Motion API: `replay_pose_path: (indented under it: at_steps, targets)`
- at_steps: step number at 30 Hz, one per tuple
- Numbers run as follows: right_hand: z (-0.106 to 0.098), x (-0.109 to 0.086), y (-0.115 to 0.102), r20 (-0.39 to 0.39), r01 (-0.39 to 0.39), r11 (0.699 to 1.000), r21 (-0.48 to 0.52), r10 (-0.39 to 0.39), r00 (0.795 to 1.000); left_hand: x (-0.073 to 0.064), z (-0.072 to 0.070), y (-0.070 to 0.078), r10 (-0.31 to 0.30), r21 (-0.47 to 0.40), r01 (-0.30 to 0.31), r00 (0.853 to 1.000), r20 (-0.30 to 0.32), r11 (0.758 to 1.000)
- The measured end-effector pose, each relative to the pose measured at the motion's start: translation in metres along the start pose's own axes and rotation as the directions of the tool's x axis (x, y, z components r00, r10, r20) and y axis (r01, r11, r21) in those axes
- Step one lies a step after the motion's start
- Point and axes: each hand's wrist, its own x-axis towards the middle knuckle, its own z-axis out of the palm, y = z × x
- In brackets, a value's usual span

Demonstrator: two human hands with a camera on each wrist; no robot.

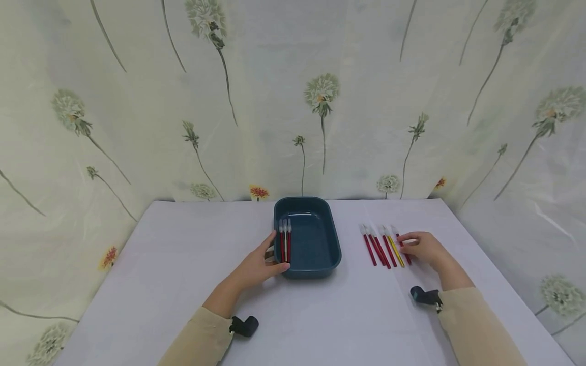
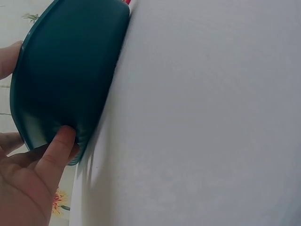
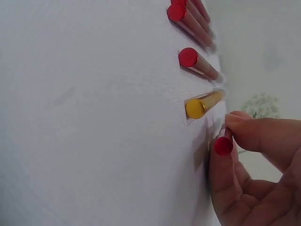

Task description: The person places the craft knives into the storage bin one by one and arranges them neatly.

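My left hand grips the left side of a dark teal rectangular tray. In the left wrist view its fingers press against the tray's outer wall. Along the tray's left inside lie three slim red pen-like tools with clear-capped tips. At the right, my right hand pinches a red pen-like tool between thumb and fingers; its red end faces the right wrist camera. Just left of that hand lies a yellow one, beside several more red ones in a row.
A white cloth covers the table. Behind it hangs a pale curtain with a dandelion print. Small black wrist cameras stick out at both sleeves.
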Motion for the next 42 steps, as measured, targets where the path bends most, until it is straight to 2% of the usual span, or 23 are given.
replay_pose_path:
  at_steps: [5, 12, 20, 29, 37, 42]
  targets:
    - [0.0, -0.006, -0.001, -0.013, -0.028, 0.999, 0.029, 0.029, 1.0, -0.001, 0.0, 0.001, 0.009, -0.007, -0.009, 1.0, 0.004, 1.0]
    - [0.0, -0.017, -0.009, -0.01, -0.038, 0.992, 0.121, 0.04, 0.999, -0.001, 0.0, 0.001, 0.009, -0.007, -0.009, 1.0, 0.002, 1.0]
    - [-0.002, -0.024, -0.021, -0.005, -0.004, 0.989, 0.146, 0.005, 1.0, 0.0, -0.001, 0.002, 0.007, 0.004, -0.007, 1.0, 0.003, 1.0]
    - [-0.005, -0.034, -0.046, -0.009, 0.006, 0.981, 0.192, -0.004, 1.0, 0.0, 0.0, 0.001, -0.002, -0.004, 0.002, 1.0, 0.005, 1.0]
    - [-0.004, -0.044, -0.075, -0.006, 0.067, 0.953, 0.294, -0.068, 0.998, 0.0, 0.0, -0.001, -0.001, -0.003, 0.001, 1.0, -0.005, 1.0]
    - [-0.001, -0.049, -0.088, 0.012, 0.076, 0.936, 0.345, -0.085, 0.996, 0.0, 0.0, 0.0, -0.003, 0.0, 0.003, 1.0, -0.003, 1.0]
